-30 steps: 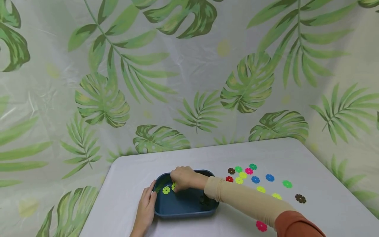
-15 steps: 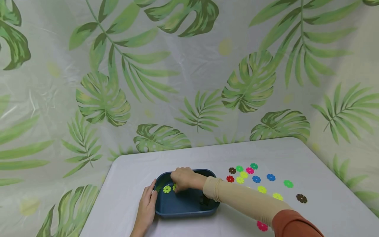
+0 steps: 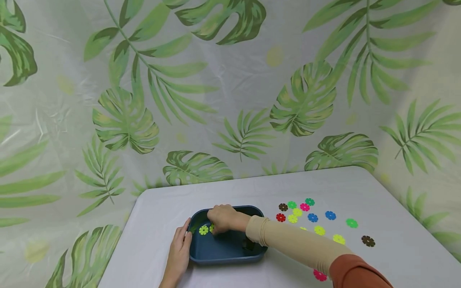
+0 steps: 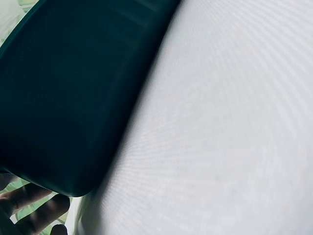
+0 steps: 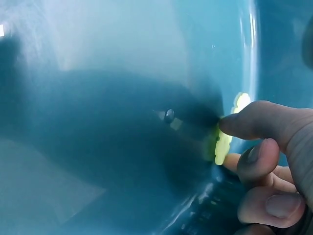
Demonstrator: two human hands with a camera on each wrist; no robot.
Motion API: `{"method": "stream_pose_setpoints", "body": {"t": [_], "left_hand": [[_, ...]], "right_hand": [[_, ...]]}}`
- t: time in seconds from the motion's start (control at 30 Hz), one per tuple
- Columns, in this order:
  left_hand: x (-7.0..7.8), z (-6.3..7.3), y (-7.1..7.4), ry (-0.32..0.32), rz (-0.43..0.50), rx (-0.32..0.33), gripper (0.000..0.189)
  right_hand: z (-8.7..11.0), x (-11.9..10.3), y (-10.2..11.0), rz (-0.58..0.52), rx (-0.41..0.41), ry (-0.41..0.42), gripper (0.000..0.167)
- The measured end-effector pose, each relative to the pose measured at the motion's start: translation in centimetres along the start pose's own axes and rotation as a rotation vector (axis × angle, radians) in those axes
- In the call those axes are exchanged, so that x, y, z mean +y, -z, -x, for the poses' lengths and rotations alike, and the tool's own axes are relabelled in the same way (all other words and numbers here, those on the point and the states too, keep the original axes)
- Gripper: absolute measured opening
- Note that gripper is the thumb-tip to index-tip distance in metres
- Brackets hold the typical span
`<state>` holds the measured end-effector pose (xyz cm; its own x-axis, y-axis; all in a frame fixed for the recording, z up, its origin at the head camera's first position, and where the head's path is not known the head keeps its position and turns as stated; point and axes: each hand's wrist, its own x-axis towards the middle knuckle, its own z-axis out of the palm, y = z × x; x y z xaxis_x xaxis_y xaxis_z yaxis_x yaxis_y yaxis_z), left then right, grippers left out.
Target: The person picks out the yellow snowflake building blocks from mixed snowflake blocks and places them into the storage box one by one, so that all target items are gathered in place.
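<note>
Your right hand (image 3: 223, 218) pinches a yellow disc (image 5: 223, 147) inside the blue tray (image 3: 217, 250), toward its left edge. A second yellow disc (image 3: 203, 230) sits just beside, nearer that edge. Your left hand (image 3: 179, 246) rests against the tray's left wall, fingers extended. Coloured discs (image 3: 330, 216) lie toward the table's (image 3: 155, 224) right edge.
</note>
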<state>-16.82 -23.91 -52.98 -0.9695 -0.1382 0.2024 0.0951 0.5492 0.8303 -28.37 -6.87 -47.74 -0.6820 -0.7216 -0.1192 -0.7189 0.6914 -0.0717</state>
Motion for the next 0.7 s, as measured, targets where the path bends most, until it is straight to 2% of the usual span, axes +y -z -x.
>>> {"method": "stream_pose_setpoints", "body": {"t": [0.2,0.43,0.7], "left_hand": [[0.01,-0.01,0.01,-0.006,-0.009,0.002,0.046],[0.03,-0.13,0.02,-0.025,-0.021,0.01,0.045],[0.01,-0.04,-0.07,-0.011,-0.025,0.009,0.046]], "right_hand": [[-0.02,0.13,-0.16,-0.02,0.007,0.002,0.033],[0.24,0.27,-0.05,-0.054,0.012,-0.001,0.041],[0.82,0.37,0.23,-0.069,0.029,0.0,0.036]]}}
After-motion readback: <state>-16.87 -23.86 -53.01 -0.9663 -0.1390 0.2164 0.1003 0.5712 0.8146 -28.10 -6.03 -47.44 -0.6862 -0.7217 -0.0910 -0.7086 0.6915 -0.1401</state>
